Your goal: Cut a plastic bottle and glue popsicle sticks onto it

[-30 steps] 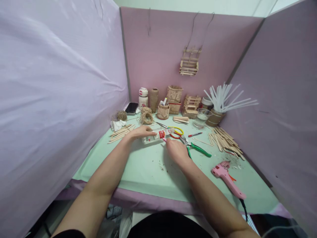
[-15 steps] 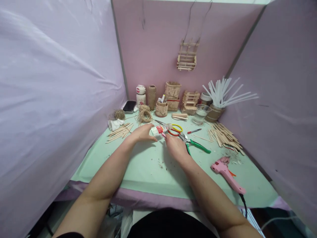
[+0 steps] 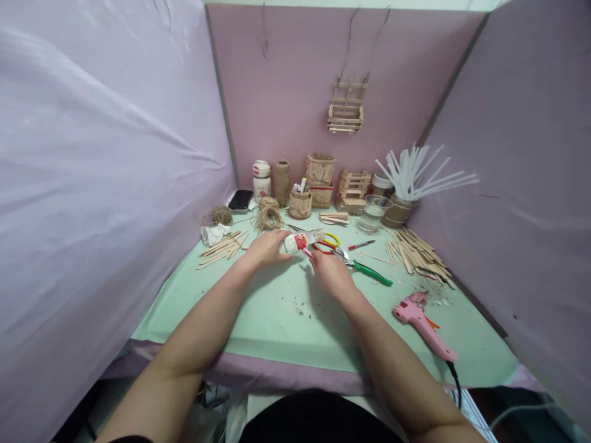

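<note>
A small clear plastic bottle (image 3: 296, 242) with a red and white label lies tilted in my left hand (image 3: 266, 247), its neck pointing right. My left fingers are wrapped round its base end. In my right hand (image 3: 333, 275) is a slim pink tool (image 3: 308, 253), mostly hidden by the fingers, with its tip close to or touching the bottle's label side; I cannot tell its kind. Just beyond the right hand lie scissors (image 3: 331, 240) with a yellow and a red handle loop. Green-handled cutters (image 3: 373, 272) rest right of that hand, partly covered by it.
A pink glue gun (image 3: 427, 326) with a black cord lies at right. Wooden sticks (image 3: 422, 255) are piled near a clear cup of water (image 3: 373, 212). More sticks (image 3: 224, 249), twine (image 3: 268, 215) and a phone (image 3: 241, 200) lie at left. A wooden rack (image 3: 346, 114) hangs behind.
The bottle and both hands have shifted very slightly to the right. My right hand now covers more of the green-handled cutters. Both hands keep their holds.
</note>
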The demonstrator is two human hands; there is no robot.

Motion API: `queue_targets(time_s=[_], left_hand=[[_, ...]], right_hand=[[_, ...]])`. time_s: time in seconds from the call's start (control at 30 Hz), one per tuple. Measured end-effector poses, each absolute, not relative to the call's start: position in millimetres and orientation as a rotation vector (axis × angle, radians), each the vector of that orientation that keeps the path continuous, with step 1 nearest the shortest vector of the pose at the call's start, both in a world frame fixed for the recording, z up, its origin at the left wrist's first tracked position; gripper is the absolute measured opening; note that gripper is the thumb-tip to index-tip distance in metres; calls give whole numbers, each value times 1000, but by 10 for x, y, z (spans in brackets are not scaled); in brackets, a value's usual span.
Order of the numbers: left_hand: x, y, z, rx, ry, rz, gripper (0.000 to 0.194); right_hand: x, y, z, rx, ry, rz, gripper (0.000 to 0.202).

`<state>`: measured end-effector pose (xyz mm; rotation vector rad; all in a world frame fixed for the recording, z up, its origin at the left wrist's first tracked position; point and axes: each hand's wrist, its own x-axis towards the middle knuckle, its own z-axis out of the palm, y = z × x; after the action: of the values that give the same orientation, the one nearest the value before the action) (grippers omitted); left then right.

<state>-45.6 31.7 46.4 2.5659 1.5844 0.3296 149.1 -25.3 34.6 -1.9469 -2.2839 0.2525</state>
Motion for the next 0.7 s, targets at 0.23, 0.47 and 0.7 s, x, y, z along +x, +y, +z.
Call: queue_targets(time_s=[0.23, 0.47, 0.7], left_hand=[[-390, 257, 385, 2765, 1585, 320, 67], [-347, 200, 244, 2874, 1577, 325, 69], [-303, 158, 248, 2863, 1646, 294, 68]], right_hand=[[1542, -271, 351, -1950, -2189, 245, 48], [1574, -277, 369, -1938, -2190, 207, 43], [1522, -303, 320, -1958, -2174, 216, 46]])
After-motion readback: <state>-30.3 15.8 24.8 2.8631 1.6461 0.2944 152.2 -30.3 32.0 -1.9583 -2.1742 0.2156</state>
